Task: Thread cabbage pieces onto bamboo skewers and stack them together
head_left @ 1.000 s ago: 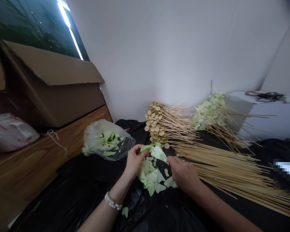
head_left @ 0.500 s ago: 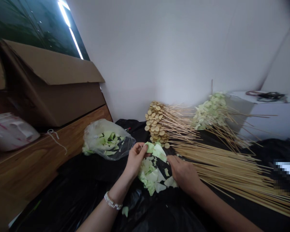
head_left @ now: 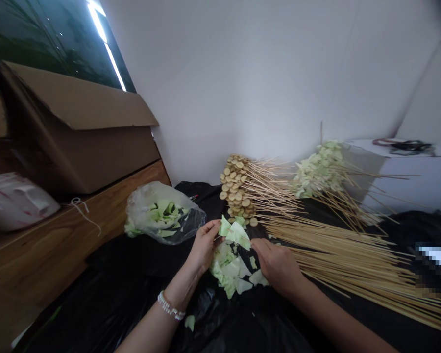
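My left hand (head_left: 205, 243), with a bead bracelet at the wrist, pinches a few pale green cabbage pieces (head_left: 232, 231) just above the black plastic sheet (head_left: 139, 289). Below them lies a loose heap of cut cabbage (head_left: 228, 270). My right hand (head_left: 277, 264) rests with curled fingers at the right side of that heap, and what its fingers hold is hidden. A long spread of bare bamboo skewers (head_left: 353, 260) runs out to the right of it.
A clear bag of cabbage pieces (head_left: 161, 213) lies left of my hands. Behind stand piles of skewers with round tan slices (head_left: 237, 189) and with cabbage (head_left: 321, 169). An open cardboard box (head_left: 77, 127) sits on the wooden shelf (head_left: 40, 245) at left.
My left hand has lifted the pinched cabbage pieces slightly and gathered them tighter. My right hand has stayed at the heap's right side.
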Tool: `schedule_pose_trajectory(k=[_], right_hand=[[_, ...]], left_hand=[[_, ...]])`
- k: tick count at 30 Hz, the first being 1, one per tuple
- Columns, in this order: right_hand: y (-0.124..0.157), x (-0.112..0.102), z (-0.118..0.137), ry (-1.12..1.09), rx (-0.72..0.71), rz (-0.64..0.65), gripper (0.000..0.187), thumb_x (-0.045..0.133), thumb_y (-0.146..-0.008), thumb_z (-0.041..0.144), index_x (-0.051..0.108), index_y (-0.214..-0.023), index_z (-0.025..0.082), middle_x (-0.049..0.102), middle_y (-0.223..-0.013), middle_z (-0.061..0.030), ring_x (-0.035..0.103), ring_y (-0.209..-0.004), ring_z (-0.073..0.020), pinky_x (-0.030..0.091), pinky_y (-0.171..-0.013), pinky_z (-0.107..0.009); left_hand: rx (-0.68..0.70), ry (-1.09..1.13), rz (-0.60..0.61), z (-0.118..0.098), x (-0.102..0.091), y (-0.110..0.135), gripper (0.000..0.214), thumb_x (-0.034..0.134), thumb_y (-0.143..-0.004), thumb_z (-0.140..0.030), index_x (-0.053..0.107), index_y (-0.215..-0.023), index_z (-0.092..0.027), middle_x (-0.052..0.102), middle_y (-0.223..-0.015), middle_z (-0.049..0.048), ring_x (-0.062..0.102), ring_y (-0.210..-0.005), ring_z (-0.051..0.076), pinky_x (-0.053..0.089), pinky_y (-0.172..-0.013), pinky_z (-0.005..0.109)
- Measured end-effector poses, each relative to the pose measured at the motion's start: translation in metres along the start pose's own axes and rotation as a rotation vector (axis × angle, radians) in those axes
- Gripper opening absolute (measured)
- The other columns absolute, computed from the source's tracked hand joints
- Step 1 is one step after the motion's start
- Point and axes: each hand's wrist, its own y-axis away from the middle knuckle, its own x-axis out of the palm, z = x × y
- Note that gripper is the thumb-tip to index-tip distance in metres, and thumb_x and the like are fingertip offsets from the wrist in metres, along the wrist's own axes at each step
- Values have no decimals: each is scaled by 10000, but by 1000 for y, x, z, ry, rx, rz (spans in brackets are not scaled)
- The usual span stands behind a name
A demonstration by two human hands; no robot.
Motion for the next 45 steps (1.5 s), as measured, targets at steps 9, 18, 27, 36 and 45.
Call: schedule_pose_trajectory(k=[9,18,27,36,45], right_hand=[[1,4,2,-66,-3,-20,247,358,-925,104,592,-923,182,620,-787,-19,574,-725,-134,334,-616,-229],[-1,3,1,-80,13,-85,272,338,-940,121,606,-924,166,633,-788,-34,593,-734,-135,365,-629,-225],[-2,-3,5,2,2,-50,284,351,-969,184,630,-916,176,636,-766,-27,590,-681,-126,345,-579,-233],[0,2,5,-18,-4,-24,267,363,-931,108,614,-883,183,620,-737,-20,561,-674,-126,322,-590,-236],[2,5,8,-12,20,-26,267,363,-928,107,619,-923,183,632,-768,-23,574,-700,-124,329,-597,-230]], left_hand=[[-143,143,67,-5,8,8,322,831,-609,-287,726,-866,-125,680,-776,32,581,-638,86,471,-578,169],[-140,167,80,-6,12,11,349,755,-698,-452,717,-849,-139,670,-829,54,591,-696,112,496,-623,199],[92,-202,89,0,19,18,403,672,-734,-544,644,-852,-159,623,-814,27,574,-738,145,507,-664,250],[228,-288,-29,3,6,8,387,619,-781,-546,578,-767,-162,540,-681,-9,523,-633,124,470,-609,230],[197,-305,27,13,12,9,395,626,-770,-552,547,-736,-167,538,-645,-19,487,-565,105,422,-545,214]])
